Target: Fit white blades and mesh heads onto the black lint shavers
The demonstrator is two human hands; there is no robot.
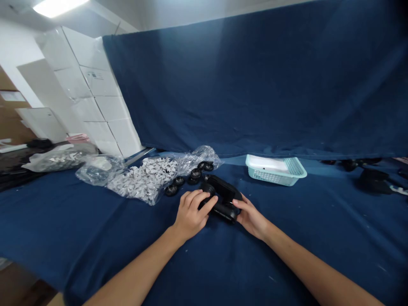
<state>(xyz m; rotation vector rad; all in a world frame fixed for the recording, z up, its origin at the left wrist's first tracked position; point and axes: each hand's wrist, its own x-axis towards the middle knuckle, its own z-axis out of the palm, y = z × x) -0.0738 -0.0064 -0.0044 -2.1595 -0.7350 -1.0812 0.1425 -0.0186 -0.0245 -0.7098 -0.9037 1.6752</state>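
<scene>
Because the black part (221, 185) looks light, stiff and slick, hold its ends: your left grip (192, 211) grasps 9 o'clock, your right grip (250, 217) 3 o'clock.

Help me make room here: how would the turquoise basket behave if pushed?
The turquoise basket looks light for its size, given its perforated walls. Being low and wide, it would probably slide across the blue tablecloth rather than tip.

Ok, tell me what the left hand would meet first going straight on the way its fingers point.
The left hand would most likely meet the black object right in front of it, which it seems to touch, though depth is hard to judge.
</scene>
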